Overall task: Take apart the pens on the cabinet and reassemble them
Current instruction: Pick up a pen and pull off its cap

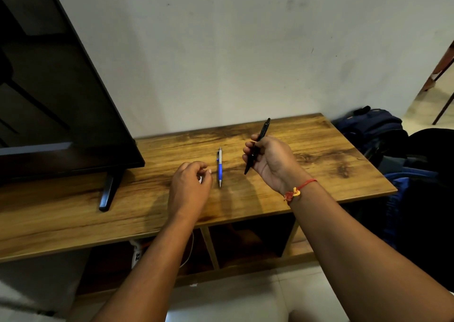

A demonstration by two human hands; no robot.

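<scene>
A long wood-grain cabinet (319, 174) carries a black flat-screen television (61, 100) at its left end, while a person's two bare hands work over its middle. The right hand (272, 162), raised above the cabinet top, grips a slim black pen (264, 129) in curled fingers, its long axis tilted, tip down toward the cabinet's front edge and clip end up toward the wall. The left hand (190, 186) sits low over the cabinet with fingers curled, whether around anything cannot be told, and a blue-and-silver click pen (220, 169) lies flat on the cabinet between the hands, lengthwise front to back, tip toward the front edge.
</scene>
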